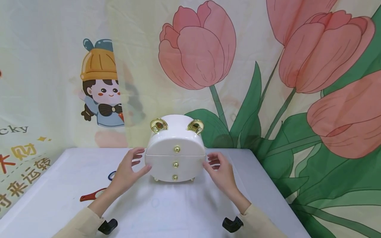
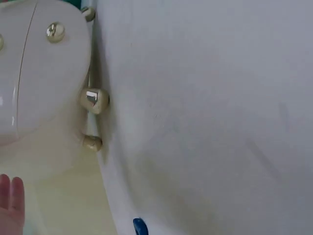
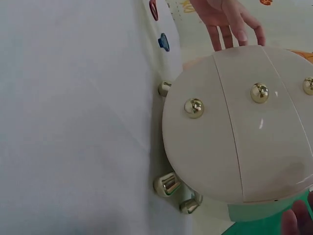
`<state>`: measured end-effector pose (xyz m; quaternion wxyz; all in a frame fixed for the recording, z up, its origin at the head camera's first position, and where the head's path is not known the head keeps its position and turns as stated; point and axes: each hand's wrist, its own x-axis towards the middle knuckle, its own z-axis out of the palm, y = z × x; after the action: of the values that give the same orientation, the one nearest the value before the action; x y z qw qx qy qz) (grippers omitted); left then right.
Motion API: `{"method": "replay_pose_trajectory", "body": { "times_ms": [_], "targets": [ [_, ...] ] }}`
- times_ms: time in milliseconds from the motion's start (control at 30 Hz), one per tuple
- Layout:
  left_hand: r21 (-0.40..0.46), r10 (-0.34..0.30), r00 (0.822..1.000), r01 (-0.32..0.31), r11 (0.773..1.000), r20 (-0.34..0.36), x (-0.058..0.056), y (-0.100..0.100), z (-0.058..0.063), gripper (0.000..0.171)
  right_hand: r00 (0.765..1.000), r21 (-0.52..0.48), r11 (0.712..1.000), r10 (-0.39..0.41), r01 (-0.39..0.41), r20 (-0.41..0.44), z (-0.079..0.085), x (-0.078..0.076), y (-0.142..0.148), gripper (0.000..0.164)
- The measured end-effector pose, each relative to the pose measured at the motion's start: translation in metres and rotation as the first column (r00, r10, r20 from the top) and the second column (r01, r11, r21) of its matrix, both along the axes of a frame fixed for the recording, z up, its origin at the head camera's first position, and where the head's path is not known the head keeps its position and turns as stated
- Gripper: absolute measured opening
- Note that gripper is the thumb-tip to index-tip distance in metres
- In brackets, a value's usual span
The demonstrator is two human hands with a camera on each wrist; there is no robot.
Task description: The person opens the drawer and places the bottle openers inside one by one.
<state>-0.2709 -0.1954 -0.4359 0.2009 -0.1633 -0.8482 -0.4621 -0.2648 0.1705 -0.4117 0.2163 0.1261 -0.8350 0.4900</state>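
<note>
A white rounded jewelry box [image 1: 175, 165] with gold knobs down its front stands on small gold feet. Two gold ear-like rings top it. On its left side is my left hand [image 1: 128, 172], fingers spread and loosely bent, thumb tip right at the wall. My right hand [image 1: 220, 172] mirrors it on the other side, fingertips close against the box. Seen from the right wrist, the left hand [image 3: 232, 22] reaches over the far edge of the jewelry box [image 3: 205, 147]. Only a few fingertips [image 2: 17, 196] show in the left wrist view.
A white cloth covers the table [image 1: 178, 211]. Left of the box lie a red-handled item [image 1: 89, 196], partly behind my left forearm, and a blue ring-shaped item [image 1: 111, 176]. A printed backdrop [image 1: 134, 66] with tulips hangs behind the table.
</note>
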Motion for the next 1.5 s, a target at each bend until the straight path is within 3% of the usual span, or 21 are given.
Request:
{"method": "replay_pose_trajectory", "body": {
  "times_ms": [167,300,433,567,733,800,1033,1267,1500],
  "targets": [
    [0.016,-0.003,0.985,0.0,1.0,0.17,0.012,0.004,-0.002,0.065,0.996,0.026,0.999,0.03,-0.028,-0.082,0.003,-0.008,0.006,0.05],
    [0.045,0.018,0.943,-0.035,0.998,0.332,0.022,0.006,-0.001,0.064,0.991,0.062,0.995,0.08,-0.074,-0.108,0.006,-0.014,0.01,0.06],
    [0.058,0.04,0.901,-0.073,0.996,0.433,0.03,0.007,-0.001,0.061,0.984,0.112,0.986,0.139,-0.127,-0.109,0.008,-0.018,0.01,0.073],
    [0.143,-0.052,0.857,-0.026,0.989,0.513,0.033,0.011,-0.006,0.052,0.98,0.123,0.978,0.18,-0.168,-0.09,0.008,-0.023,0.012,0.084],
    [0.285,-0.24,0.769,0.078,0.955,0.593,0.036,0.015,-0.013,0.046,0.968,0.107,0.966,0.244,-0.236,-0.061,0.007,-0.029,0.015,0.096],
    [0.311,-0.292,0.74,0.117,0.943,0.606,0.036,0.017,-0.015,0.045,0.96,0.103,0.958,0.276,-0.269,-0.056,0.005,-0.031,0.016,0.098],
    [0.395,-0.387,0.661,0.146,0.907,0.643,0.036,0.035,-0.02,0.051,0.935,0.081,0.938,0.344,-0.338,-0.086,-0.003,-0.037,0.015,0.099],
    [0.444,-0.443,0.629,0.168,0.88,0.638,0.032,0.053,-0.025,0.058,0.924,0.05,0.931,0.366,-0.363,-0.111,-0.013,-0.045,0.008,0.097],
    [0.54,-0.512,0.586,0.146,0.829,0.628,0.026,0.072,-0.031,0.063,0.919,0.032,0.929,0.369,-0.368,-0.138,-0.017,-0.046,0.002,0.095]
  ]
}}
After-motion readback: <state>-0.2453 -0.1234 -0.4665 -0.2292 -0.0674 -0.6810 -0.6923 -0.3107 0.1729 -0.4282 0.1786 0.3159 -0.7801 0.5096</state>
